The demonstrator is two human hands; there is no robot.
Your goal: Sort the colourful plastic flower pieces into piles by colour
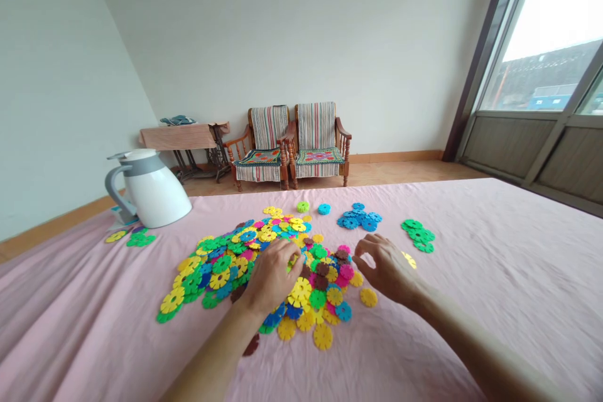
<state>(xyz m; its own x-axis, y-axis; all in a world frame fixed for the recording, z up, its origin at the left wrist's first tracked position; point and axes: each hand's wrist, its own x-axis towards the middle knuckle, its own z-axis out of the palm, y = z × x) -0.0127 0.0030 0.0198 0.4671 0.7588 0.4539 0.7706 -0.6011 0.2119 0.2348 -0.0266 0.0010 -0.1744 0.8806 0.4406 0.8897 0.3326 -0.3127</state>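
Observation:
A large mixed pile of plastic snowflake discs (219,279) in yellow, green, blue, pink and brown is spread over the pink cloth. My left hand (276,269) is over the middle of the pile, its fingers curled down towards the thumb; whatever is between the fingertips is too hidden to name. At the pile's right edge is my right hand (387,269), fingers bent and the thumb apart from them, with no disc seen in it. Its fingertips are close to brown and pink discs (346,272). A single yellow disc (369,297) lies left of the right wrist.
Sorted groups of blue discs (358,218) and green discs (418,235) lie beyond my right hand. A light-green stack (303,206) and a small blue stack (324,208) sit behind the pile. A white jug (157,195) stands at left on the cloth-covered table (509,276).

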